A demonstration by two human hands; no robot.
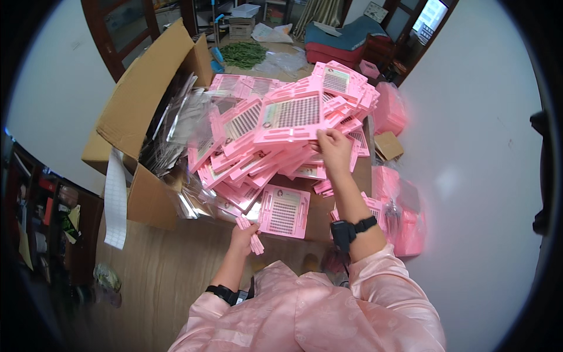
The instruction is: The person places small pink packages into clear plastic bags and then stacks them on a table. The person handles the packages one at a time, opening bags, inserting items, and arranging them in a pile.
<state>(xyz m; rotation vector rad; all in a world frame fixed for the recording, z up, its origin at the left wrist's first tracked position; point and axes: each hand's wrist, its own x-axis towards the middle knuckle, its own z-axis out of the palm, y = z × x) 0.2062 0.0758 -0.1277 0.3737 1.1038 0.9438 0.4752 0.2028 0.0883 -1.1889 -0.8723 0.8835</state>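
My right hand [336, 152] pinches the lower right corner of a pink false-eyelash tray [292, 112], which shows rows of dark lash clusters. This tray lies over a heap of similar pink trays [246, 165], or just above it; I cannot tell which. In my left hand [241, 240] is a small bundle of slim pink sticks [257, 245], held near the table's front edge. Just right of that hand, another pink lash tray [283, 211] lies face up by itself on the brown table [320, 220].
An open cardboard box [140, 83] with clear plastic covers [184, 119] stands on the left. A white sticker sheet [116, 202] hangs from it. Pink bundles in plastic [407, 215] lie along the right side. Green plants [243, 55] are on the floor beyond.
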